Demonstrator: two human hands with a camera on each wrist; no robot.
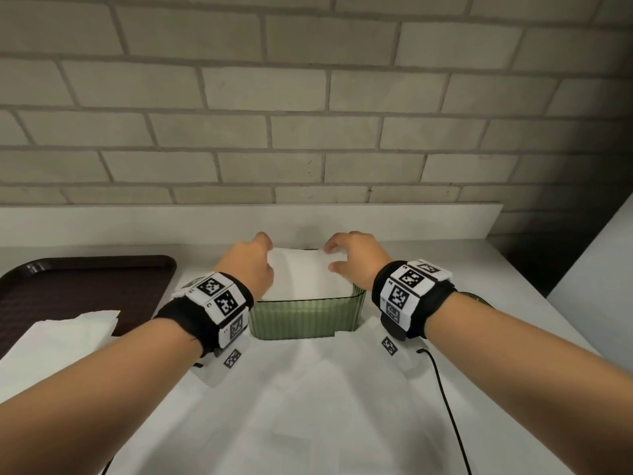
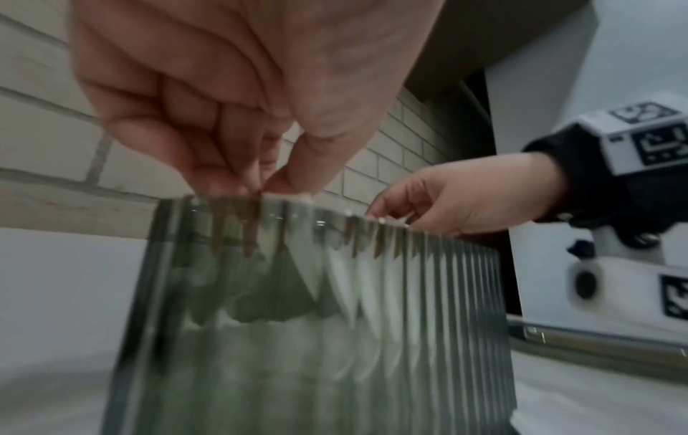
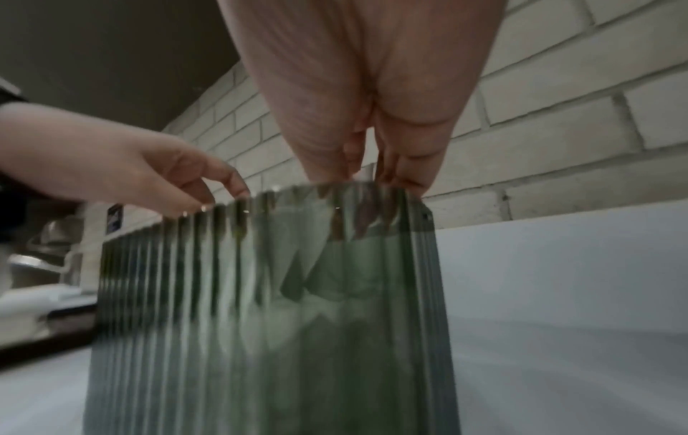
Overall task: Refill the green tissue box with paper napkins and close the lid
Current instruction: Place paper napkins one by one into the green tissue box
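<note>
The green ribbed tissue box [image 1: 305,317] stands open-topped on the white counter, close to the wall. A stack of white paper napkins [image 1: 301,275] lies across its top, partly inside. My left hand [image 1: 253,262] pinches the stack's left edge and my right hand [image 1: 352,258] holds its right edge, fingers curled over the far side. In the left wrist view my left hand [image 2: 260,182] pinches at the rim of the box [image 2: 316,323], with my right hand [image 2: 446,203] beyond. In the right wrist view my right hand [image 3: 372,176] reaches down to the rim of the box [image 3: 260,323].
A dark brown tray [image 1: 68,289] lies at the left, with a loose white napkin [image 1: 68,337] over its near corner. A green rounded piece [image 1: 476,298] peeks out behind my right wrist. A black cable [image 1: 445,389] trails over the counter. The brick wall [image 1: 308,97] stands behind.
</note>
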